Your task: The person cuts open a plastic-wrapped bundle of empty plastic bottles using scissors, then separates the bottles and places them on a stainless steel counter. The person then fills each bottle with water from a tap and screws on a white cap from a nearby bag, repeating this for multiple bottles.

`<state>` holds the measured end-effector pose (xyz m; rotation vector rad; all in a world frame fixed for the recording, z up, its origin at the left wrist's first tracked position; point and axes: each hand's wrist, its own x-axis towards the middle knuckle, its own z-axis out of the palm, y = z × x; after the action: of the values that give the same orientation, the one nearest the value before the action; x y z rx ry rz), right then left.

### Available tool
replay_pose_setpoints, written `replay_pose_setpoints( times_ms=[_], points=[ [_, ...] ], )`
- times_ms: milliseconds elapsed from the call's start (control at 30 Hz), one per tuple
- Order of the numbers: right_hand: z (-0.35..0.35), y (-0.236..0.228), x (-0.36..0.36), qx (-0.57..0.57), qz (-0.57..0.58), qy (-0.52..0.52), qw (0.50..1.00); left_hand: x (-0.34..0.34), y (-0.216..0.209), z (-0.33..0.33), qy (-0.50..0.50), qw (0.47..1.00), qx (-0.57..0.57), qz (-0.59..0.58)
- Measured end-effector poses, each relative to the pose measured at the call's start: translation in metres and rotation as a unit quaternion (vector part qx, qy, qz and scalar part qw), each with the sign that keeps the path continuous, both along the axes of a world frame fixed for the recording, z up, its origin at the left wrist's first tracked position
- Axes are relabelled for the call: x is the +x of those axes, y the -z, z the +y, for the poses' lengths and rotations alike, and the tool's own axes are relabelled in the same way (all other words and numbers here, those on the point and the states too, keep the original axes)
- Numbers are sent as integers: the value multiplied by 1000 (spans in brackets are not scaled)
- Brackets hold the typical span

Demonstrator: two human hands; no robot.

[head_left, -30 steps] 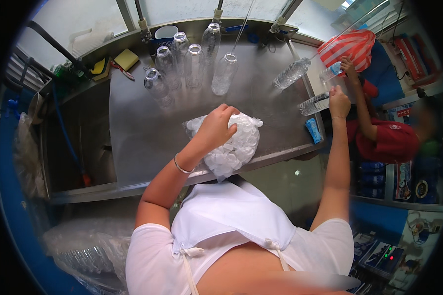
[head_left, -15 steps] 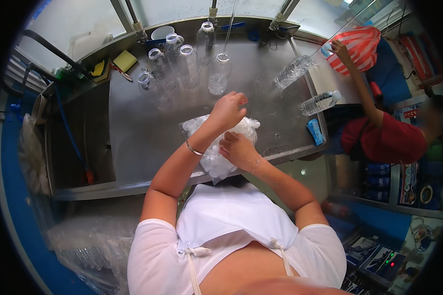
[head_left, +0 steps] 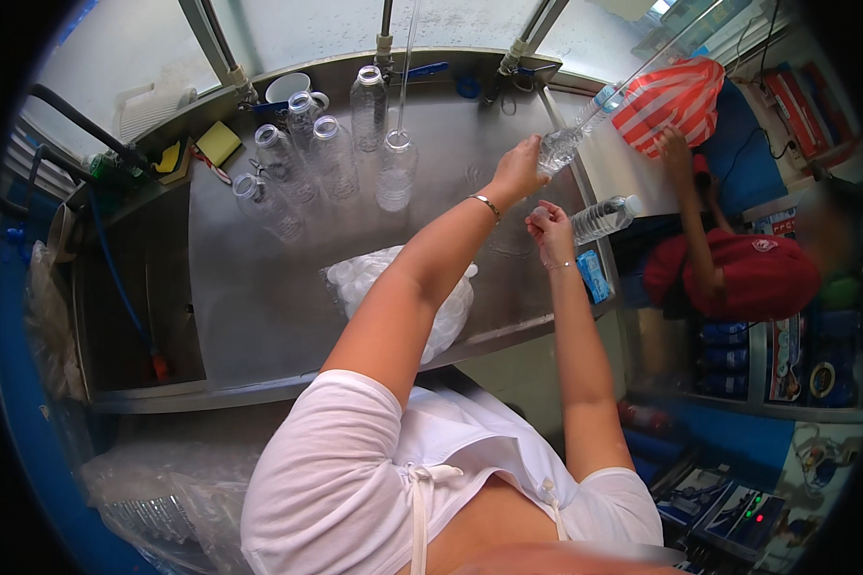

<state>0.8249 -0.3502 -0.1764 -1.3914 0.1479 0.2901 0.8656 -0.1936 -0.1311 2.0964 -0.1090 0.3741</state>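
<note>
Reaching far to the right, my left hand is closed around a clear plastic bottle. A thin clear tube slants down to that bottle's mouth. Closer to me, my right hand has its fingertips pinched together; a small pale thing seems to be between them, too small to name. Just right of it, a filled clear bottle with a white cap is by the table's right edge. Under my left forearm lies a clear bag of white caps, touched by neither hand.
Several open clear bottles stand at the back left of the steel table; a second tube goes into one bottle. A blue packet lies at the right edge. A person in red is beyond, near a striped bag.
Both hands have left the bag of caps and moved right. The left has taken hold of a bottle; the right has come beside the capped one. The other person's hand has lowered.
</note>
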Motion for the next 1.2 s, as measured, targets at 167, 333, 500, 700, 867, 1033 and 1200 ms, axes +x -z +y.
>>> replay_pose_setpoints(
  times_ms=[167, 333, 500, 700, 867, 1033, 1200],
  points=[
    [14, 4, 55, 94, 47, -44, 994, -38, -2, 16, -113, 992, 20, 48],
    [42, -13, 90, 200, 86, -41, 975, -75, 14, 58, -187, 982, -15, 6],
    [36, -41, 98, 221, 81, -29, 971, -91, 16, 71, -179, 982, 11, -54],
    [33, -78, 100, 294, 39, -9, 955, -205, -17, 104, -67, 993, -95, -28],
    [50, -91, 43, -156, -23, -104, 982, -280, -35, 204, -460, 853, 124, -213],
    [107, -115, 10, -336, -587, -39, 735, -267, -13, 244, -469, 863, 66, -175],
    [136, -105, 1, -380, -663, -12, 645, -267, -8, 239, -442, 887, -28, -130]
  ],
)
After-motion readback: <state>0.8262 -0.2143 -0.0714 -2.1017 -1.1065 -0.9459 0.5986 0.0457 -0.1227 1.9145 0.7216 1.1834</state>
